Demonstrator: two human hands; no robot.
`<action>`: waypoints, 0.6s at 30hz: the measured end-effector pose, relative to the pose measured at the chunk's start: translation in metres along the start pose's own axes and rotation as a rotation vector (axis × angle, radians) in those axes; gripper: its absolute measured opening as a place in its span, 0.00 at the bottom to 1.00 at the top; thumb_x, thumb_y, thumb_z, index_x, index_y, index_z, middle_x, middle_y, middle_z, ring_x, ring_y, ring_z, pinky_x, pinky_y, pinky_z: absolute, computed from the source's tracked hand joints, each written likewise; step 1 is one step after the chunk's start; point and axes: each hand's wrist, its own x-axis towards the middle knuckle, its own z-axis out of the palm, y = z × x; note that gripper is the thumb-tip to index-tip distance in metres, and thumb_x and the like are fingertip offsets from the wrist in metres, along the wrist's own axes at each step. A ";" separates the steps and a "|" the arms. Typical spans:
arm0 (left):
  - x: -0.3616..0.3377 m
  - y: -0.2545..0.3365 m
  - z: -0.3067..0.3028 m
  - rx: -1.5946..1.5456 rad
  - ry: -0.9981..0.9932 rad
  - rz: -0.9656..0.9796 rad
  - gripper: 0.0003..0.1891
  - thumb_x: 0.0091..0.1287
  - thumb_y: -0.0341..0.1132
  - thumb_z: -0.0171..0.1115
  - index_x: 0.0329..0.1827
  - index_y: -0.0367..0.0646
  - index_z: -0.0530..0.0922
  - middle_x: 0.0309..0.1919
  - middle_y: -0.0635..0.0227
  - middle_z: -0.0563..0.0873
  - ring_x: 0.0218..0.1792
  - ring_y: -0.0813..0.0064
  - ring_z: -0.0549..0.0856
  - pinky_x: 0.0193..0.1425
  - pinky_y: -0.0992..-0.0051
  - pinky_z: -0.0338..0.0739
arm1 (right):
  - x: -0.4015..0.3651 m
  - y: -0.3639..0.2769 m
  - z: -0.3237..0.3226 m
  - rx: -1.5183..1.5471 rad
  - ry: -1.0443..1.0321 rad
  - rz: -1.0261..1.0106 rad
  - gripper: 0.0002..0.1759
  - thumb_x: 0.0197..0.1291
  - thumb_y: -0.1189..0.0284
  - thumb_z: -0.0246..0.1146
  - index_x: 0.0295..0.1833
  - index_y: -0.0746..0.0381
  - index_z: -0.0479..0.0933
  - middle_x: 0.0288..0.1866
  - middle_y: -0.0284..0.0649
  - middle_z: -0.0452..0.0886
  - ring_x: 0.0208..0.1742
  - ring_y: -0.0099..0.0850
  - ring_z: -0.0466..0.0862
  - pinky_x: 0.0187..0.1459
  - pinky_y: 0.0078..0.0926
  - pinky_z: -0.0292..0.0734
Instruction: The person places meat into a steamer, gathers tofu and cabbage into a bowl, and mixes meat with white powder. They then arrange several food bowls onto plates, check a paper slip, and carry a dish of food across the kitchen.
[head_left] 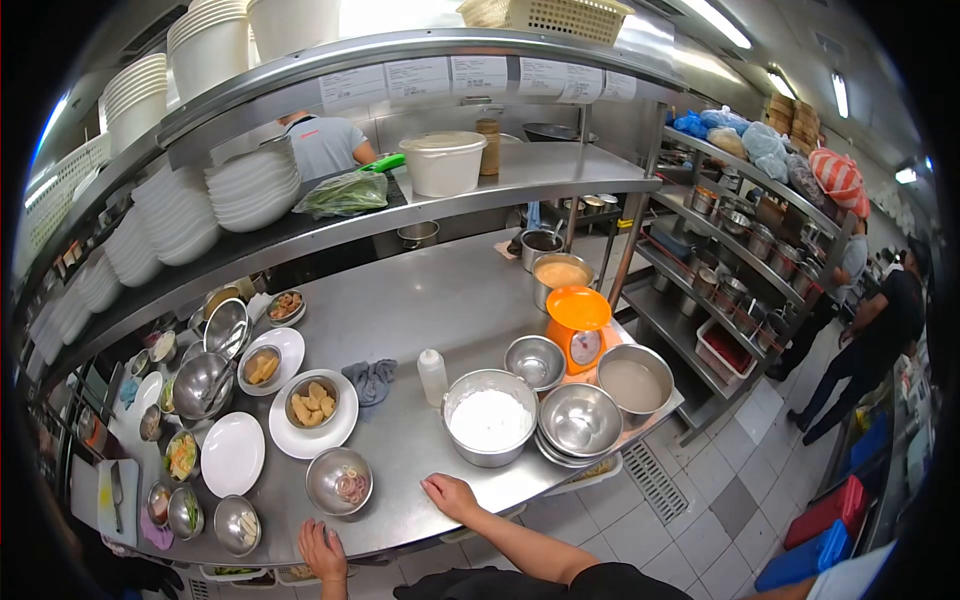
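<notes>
My left hand (322,550) rests at the front edge of the steel table (420,400), its fingers apart and nothing in them. To its right, my right hand (450,496) lies on the tabletop with fingers curled; whether anything is under them I cannot make out. Between and behind the hands stands a steel bowl (339,481) with sliced onion-like rings. A pot of white powder (489,418) is behind and right of my right hand. A plate (283,438) carries a bowl of yellowish pieces (312,403). An empty white plate (233,455) lies to the left.
An orange scale (583,335), empty steel bowls (580,420), a squeeze bottle (432,377) and a grey cloth (371,382) are on the table. A shelf (430,205) overhangs its back. Two people stand at the right; another is behind the shelf.
</notes>
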 end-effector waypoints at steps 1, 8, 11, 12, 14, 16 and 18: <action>0.000 0.000 0.000 -0.003 -0.002 -0.002 0.15 0.62 0.38 0.56 0.47 0.38 0.76 0.55 0.52 0.77 0.59 0.49 0.71 0.65 0.55 0.61 | 0.000 0.001 0.000 0.000 0.000 0.001 0.14 0.64 0.62 0.56 0.36 0.62 0.77 0.33 0.45 0.81 0.36 0.45 0.80 0.37 0.37 0.74; 0.000 0.000 -0.001 -0.008 -0.016 -0.015 0.15 0.62 0.38 0.56 0.47 0.38 0.76 0.55 0.52 0.76 0.60 0.50 0.71 0.65 0.55 0.60 | 0.000 -0.001 -0.001 0.003 0.000 -0.002 0.14 0.64 0.62 0.57 0.36 0.62 0.77 0.32 0.45 0.81 0.35 0.46 0.80 0.36 0.37 0.74; 0.000 0.000 -0.001 -0.004 -0.023 -0.020 0.16 0.63 0.39 0.56 0.48 0.38 0.76 0.55 0.52 0.76 0.60 0.50 0.71 0.65 0.55 0.60 | 0.000 -0.003 -0.002 0.004 0.004 -0.007 0.14 0.64 0.62 0.57 0.36 0.62 0.77 0.32 0.45 0.81 0.35 0.46 0.80 0.36 0.37 0.74; -0.001 0.000 -0.001 0.000 -0.026 -0.020 0.15 0.63 0.38 0.56 0.48 0.38 0.76 0.55 0.52 0.76 0.60 0.50 0.71 0.65 0.55 0.61 | 0.000 -0.003 -0.002 0.002 0.007 -0.011 0.14 0.64 0.62 0.57 0.36 0.62 0.77 0.32 0.45 0.81 0.35 0.45 0.80 0.36 0.37 0.74; -0.003 -0.003 -0.001 0.006 -0.027 -0.028 0.15 0.63 0.38 0.55 0.48 0.38 0.76 0.55 0.52 0.76 0.60 0.50 0.71 0.65 0.54 0.61 | 0.000 -0.005 -0.003 0.003 0.008 -0.009 0.14 0.64 0.62 0.57 0.36 0.62 0.77 0.32 0.45 0.81 0.35 0.45 0.81 0.36 0.36 0.74; -0.003 -0.008 -0.001 -0.020 -0.047 0.006 0.15 0.64 0.37 0.55 0.49 0.37 0.76 0.56 0.51 0.76 0.60 0.49 0.70 0.65 0.54 0.61 | 0.001 -0.004 -0.002 0.005 0.005 -0.011 0.14 0.64 0.62 0.57 0.36 0.62 0.78 0.32 0.45 0.81 0.35 0.45 0.81 0.36 0.36 0.74; -0.004 -0.012 -0.002 -0.076 -0.039 -0.022 0.14 0.64 0.36 0.55 0.48 0.36 0.76 0.55 0.51 0.76 0.59 0.49 0.71 0.64 0.55 0.63 | 0.000 -0.001 0.001 -0.005 0.026 -0.022 0.13 0.64 0.63 0.58 0.36 0.62 0.78 0.33 0.45 0.81 0.35 0.45 0.81 0.36 0.36 0.75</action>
